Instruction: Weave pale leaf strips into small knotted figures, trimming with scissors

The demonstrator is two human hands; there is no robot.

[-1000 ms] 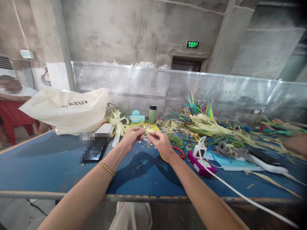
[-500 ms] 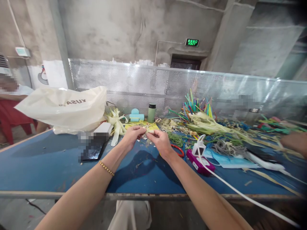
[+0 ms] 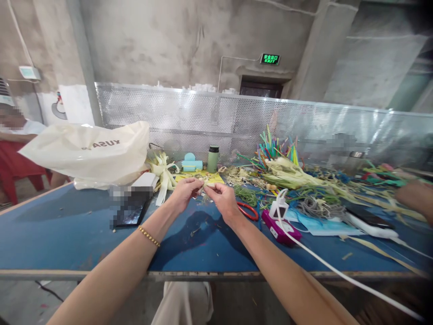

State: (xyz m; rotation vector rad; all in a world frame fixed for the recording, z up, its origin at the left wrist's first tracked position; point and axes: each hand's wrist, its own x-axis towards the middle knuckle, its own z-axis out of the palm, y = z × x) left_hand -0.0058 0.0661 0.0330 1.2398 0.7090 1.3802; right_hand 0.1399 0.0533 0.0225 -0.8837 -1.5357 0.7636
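My left hand (image 3: 185, 193) and my right hand (image 3: 223, 198) meet above the middle of the blue table. Between their pinched fingertips is a small pale piece of corn husk (image 3: 205, 186), with thin strands hanging below it. Its exact shape is mostly hidden by the fingers. Behind the hands lies a yellow sheet (image 3: 179, 177). A bunch of pale corn husks (image 3: 164, 174) rests to the left of my left hand. Red-handled scissors (image 3: 248, 211), partly covered, lie beside my right hand.
A white plastic bag (image 3: 91, 153) and a phone (image 3: 130, 212) are on the left. A green bottle (image 3: 213, 159) stands behind. To the right are a purple power strip (image 3: 279, 229), a white cable (image 3: 324, 266), husks (image 3: 291, 171) and coiled grey cord (image 3: 313, 210). Another person's hand (image 3: 414, 196) shows at far right.
Both hands stay together on the husk piece; the right fingers have shifted slightly left toward the left hand. The view has moved a little.
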